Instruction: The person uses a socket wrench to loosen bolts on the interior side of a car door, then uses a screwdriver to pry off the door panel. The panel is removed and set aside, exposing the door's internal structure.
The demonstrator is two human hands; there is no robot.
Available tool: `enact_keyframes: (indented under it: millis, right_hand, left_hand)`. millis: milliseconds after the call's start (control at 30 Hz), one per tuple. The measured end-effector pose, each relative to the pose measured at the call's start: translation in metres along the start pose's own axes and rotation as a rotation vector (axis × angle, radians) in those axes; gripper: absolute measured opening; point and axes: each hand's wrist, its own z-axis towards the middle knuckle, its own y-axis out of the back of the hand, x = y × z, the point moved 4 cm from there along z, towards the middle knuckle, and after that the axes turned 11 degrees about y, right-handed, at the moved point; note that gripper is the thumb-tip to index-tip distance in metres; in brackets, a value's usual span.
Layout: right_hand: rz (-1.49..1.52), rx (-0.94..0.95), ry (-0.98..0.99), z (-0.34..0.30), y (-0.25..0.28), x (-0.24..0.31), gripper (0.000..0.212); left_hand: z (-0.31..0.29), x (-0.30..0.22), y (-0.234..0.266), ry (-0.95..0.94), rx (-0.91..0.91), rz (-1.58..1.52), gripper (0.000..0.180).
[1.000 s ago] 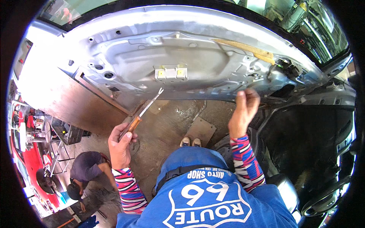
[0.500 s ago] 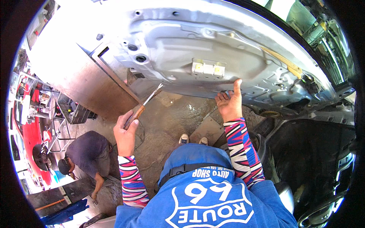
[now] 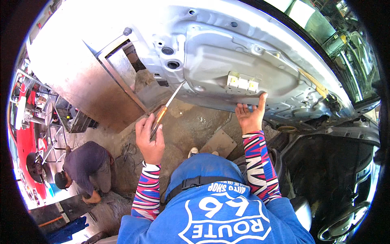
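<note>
One tool (image 3: 162, 113), left hand (image 3: 149, 139) gripping it, reaches farther over the panel (image 3: 213, 57).

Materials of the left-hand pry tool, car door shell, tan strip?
Pry tool: shaft likely steel, bright and shiny; handle amber-brown, glossy, plastic or varnished wood, can't tell.
Car door shell: probably painted sheet metal, satin silver, with pressed contours and cut holes.
Tan strip: matte, perhaps foam or felt; too small to be sure.

We look down through one head-worn fisheye camera, close above the wearer's blue shirt (image 3: 221, 207), facing a silver car panel (image 3: 215, 53).
</note>
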Motion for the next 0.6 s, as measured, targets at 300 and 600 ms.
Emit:
enact_keyframes:
  millis: [300,600]
  right_hand:
    - [-0.079,-0.095,0.077,0.012,0.006,-0.008,0.136]
    - [-0.039,-0.052,0.085,0.016,0.004,-0.003,0.102]
  left_hand:
    - [0.048,-0.013,0.027,-0.046,0.114,-0.112,0.035]
    - [0.078,-0.015,0.029,-0.093,0.223,-0.011,0.029]
